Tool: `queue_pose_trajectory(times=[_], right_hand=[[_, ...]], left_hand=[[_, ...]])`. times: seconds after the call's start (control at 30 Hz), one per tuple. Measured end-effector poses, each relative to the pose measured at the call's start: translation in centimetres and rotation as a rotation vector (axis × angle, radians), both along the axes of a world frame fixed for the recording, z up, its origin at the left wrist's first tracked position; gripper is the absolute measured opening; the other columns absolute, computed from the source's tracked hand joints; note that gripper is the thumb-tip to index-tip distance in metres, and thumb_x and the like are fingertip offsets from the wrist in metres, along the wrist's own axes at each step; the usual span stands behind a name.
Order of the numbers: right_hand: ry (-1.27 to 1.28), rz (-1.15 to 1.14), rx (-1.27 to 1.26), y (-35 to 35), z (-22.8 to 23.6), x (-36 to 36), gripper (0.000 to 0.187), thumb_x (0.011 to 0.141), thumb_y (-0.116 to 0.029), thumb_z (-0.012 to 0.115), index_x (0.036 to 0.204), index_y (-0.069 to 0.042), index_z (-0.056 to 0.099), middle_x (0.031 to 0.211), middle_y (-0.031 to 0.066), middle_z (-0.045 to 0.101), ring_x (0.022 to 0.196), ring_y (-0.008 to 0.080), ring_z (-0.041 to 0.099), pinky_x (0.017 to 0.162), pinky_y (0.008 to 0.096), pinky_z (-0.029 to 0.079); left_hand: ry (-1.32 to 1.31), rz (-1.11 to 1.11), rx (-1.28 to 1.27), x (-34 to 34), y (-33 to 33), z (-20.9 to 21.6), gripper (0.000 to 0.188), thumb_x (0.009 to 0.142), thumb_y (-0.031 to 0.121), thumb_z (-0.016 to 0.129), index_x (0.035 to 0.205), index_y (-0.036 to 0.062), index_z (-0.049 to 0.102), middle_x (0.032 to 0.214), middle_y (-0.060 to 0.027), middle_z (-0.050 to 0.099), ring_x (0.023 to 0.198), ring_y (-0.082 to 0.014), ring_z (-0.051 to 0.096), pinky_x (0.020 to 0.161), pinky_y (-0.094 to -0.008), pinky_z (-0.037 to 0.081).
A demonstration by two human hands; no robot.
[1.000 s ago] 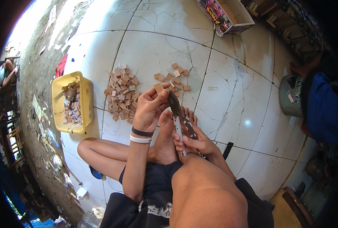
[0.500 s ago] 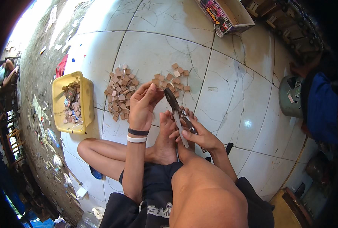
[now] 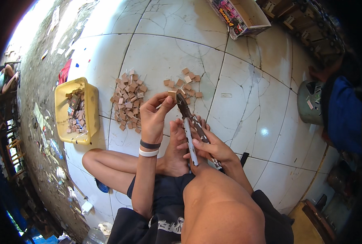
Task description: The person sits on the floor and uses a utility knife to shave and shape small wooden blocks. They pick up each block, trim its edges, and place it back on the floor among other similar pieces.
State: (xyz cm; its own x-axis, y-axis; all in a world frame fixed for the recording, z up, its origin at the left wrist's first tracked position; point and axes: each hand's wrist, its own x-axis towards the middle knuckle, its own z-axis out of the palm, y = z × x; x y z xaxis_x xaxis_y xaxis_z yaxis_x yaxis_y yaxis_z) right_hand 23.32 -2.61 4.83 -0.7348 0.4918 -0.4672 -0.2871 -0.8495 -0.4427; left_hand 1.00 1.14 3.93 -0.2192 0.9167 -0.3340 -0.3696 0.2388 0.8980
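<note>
Between thumb and fingertips, my left hand (image 3: 156, 114) pinches a small square wooden block (image 3: 172, 94). My right hand (image 3: 215, 147) is wrapped round the handles of a pair of pliers (image 3: 184, 109), whose coating is chipped dark brown and white. The dark jaws point up and to the left, right beside the block; I cannot tell whether they grip it. Beyond my hands lies a small scatter of similar wooden blocks (image 3: 188, 79). A larger heap of blocks (image 3: 128, 99), some with thin pale pins sticking out, spreads to the left of it.
A yellow plastic basin (image 3: 92, 110) holding blocks and dark pieces stands at the left on the cracked white tiles. An open printed carton (image 3: 246, 20) sits at the far right. A grey-green bucket (image 3: 309, 107) is by the right edge. My bare foot (image 3: 177, 150) rests below the tool.
My left hand has shifted slightly right and down, bringing the wooden block closer against the plier jaws. The plier handles look a little farther apart.
</note>
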Motion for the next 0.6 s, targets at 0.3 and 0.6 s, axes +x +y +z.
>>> queue_pose_trajectory(times=[0.3, 0.6], right_hand=[[0.058, -0.020, -0.051, -0.1, 0.2, -0.1, 0.083, 0.110, -0.011, 0.055, 0.171, -0.011, 0.000, 0.176, 0.0150, 0.018, 0.146, 0.0310, 0.049, 0.101, 0.0501, 0.061], [-0.152, 0.142, 0.122, -0.2, -1.4, 0.3, 0.071, 0.109, -0.024, 0.060, 0.168, -0.006, 0.025, 0.149, 0.0170, 0.052, 0.132, 0.0262, 0.060, 0.105, 0.0404, 0.054]], left_hand=[[0.104, -0.014, 0.060, 0.1, 0.1, 0.2, 0.020, 0.100, 0.005, 0.074, 0.115, -0.0078, 0.075, 0.104, -0.0117, 0.078, 0.097, -0.0160, 0.073, 0.092, -0.0303, 0.060], [0.150, -0.031, 0.084, 0.0, 0.1, 0.0, 0.020, 0.098, 0.002, 0.075, 0.116, -0.0065, 0.075, 0.103, -0.0106, 0.078, 0.097, -0.0149, 0.073, 0.090, -0.0285, 0.059]])
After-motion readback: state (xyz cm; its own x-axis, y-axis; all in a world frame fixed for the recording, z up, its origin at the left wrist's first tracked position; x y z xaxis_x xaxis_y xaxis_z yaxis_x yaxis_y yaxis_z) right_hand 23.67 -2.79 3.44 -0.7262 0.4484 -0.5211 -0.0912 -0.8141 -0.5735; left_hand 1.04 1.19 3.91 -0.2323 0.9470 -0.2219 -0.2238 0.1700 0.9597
